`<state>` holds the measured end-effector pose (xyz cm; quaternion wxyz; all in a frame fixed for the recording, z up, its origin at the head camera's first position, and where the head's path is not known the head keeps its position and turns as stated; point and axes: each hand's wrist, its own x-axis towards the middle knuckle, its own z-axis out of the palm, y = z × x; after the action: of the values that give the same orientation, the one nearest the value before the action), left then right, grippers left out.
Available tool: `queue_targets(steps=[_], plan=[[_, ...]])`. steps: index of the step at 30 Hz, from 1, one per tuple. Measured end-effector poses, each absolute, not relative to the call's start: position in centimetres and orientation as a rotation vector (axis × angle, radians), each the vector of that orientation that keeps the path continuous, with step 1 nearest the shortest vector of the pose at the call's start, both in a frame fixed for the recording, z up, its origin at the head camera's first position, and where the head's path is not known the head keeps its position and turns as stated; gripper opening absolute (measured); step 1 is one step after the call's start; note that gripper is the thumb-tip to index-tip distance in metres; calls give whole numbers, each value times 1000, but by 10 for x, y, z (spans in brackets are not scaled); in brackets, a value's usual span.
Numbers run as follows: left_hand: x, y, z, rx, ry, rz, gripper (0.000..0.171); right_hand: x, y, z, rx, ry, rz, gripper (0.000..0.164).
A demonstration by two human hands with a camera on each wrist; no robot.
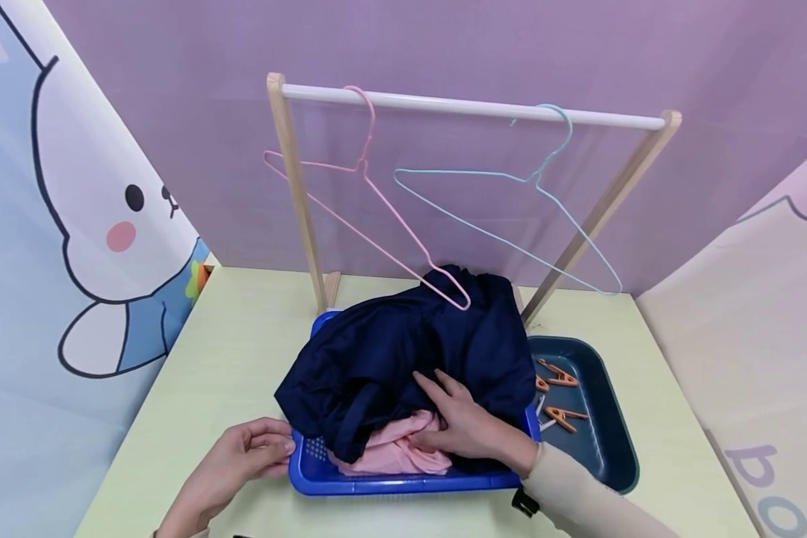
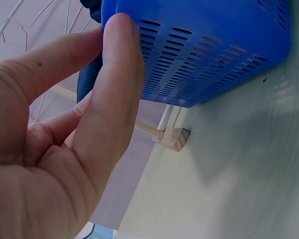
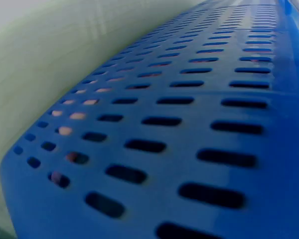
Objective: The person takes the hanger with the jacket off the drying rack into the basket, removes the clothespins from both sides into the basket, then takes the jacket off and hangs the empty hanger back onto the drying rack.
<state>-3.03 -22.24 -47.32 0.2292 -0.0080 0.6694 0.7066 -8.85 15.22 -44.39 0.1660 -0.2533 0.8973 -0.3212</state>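
Note:
A blue plastic basket with slotted walls holds a heaped navy garment and a pink cloth. My left hand grips the basket's left front corner; in the left wrist view, thumb and finger pinch its rim. Over the basket, my right hand lies on the clothes, fingers spread across the navy garment and thumb against the pink cloth. The right wrist view shows only the basket's slotted wall close up, with this hand out of sight.
Behind the basket stands a wooden rack with a white rail. A pink hanger and a light-blue hanger hang from it. To the right, a dark green tray holds several clothespins. Printed curtains border the table.

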Motion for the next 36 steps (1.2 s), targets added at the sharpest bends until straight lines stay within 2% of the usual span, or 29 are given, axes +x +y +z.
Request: queue_targets(steps=[8,22,29,36], plan=[[-29,-222,-471,-26,1809,1973,41,-86,163,-429,-705,2562,-911,84],[-28,-223,-471,-32,1808,1959,43,-89,191,-377,-794,2707,-883,79],[-27,-224,-472,-16,1792,1972,42,-98,151,-351,-1127,2849,-631,79],[-26,-222,-473,0,1788,1980,42,-107,81,-335,-1444,2871,-78,74]])
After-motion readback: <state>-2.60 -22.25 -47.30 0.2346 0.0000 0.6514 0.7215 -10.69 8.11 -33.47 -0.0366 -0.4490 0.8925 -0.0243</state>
